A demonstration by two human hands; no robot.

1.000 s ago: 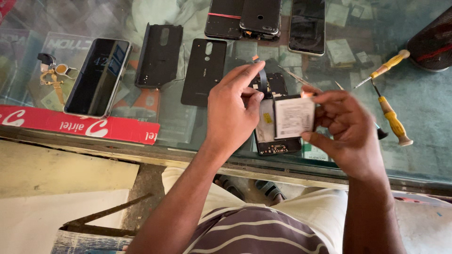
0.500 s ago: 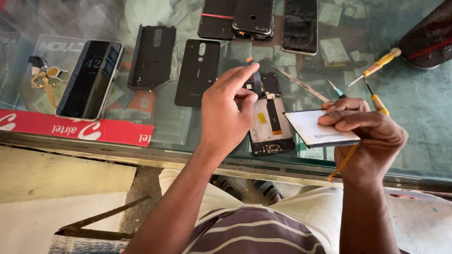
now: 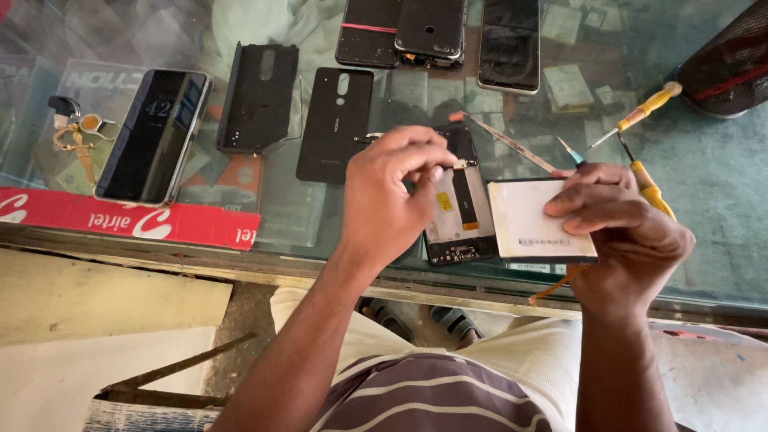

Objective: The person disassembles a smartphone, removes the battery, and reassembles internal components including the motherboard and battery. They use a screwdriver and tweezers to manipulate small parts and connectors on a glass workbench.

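An opened phone body (image 3: 462,210) lies on the glass counter (image 3: 720,184) with its insides showing. My left hand (image 3: 392,196) hovers over its left side, fingers pinched together at its upper edge; what they pinch is too small to tell. My right hand (image 3: 624,228) holds a flat white phone battery (image 3: 538,220) just right of the opened phone, fingers over its right edge. A thin orange-brown stick (image 3: 556,286) pokes out under that hand.
A black back cover (image 3: 334,124), a black phone case (image 3: 258,98) and a dark phone (image 3: 154,134) lie to the left. More phones (image 3: 432,28) sit at the back. Yellow-handled screwdrivers (image 3: 644,180), tweezers (image 3: 512,144) and a dark mesh object (image 3: 732,56) are at the right.
My right hand has lifted the white battery off the opened phone and swung it flat to the right. My left hand stayed over the phone, fingers now pinched.
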